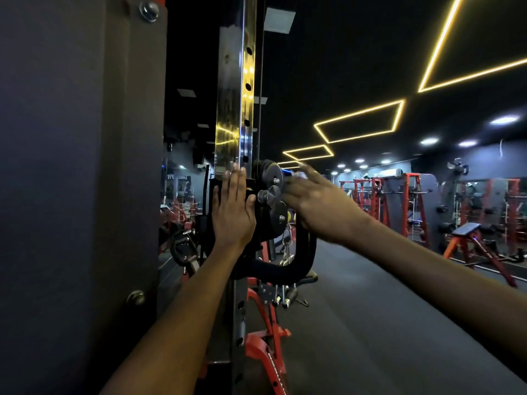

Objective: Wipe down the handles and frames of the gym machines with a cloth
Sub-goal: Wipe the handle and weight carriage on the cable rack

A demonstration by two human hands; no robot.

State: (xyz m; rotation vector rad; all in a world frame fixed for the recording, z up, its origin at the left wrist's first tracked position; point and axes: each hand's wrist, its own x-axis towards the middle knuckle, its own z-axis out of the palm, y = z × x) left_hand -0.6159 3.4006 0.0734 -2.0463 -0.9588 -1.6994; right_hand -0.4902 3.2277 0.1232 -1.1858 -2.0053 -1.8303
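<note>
**Bracing the pulley carriage, with no cloth in sight**

Nearest to me, I am holding my left hand (232, 210) flat against the black sliding carriage (251, 195) on the tall chrome upright post with adjustment holes (236, 109). The fingers are lying straight and close together, pointing up the post, with the thumb spread out towards the pulleys; nothing is gripped. I judge this palm is steadying the carriage so it does not shift while the other hand is working.

Just beside it, I am reaching my right hand (316, 203) over the stack of round black pulley discs with steel hubs (272, 195). Its fingers are blurred; they seem stretched forward and slightly apart over the discs' far edge, but I cannot tell whether they are holding anything. A pale blue smear is showing at the fingertips; I cannot say it is the cloth, so I cannot place the cloth.

Below the carriage, the curved black padded handle (296, 266) is hanging from a steel clip, untouched.

Further off, red-framed racks (413, 201) and a red bench with a dark pad (467, 238) are standing along the mirrored wall.
</note>
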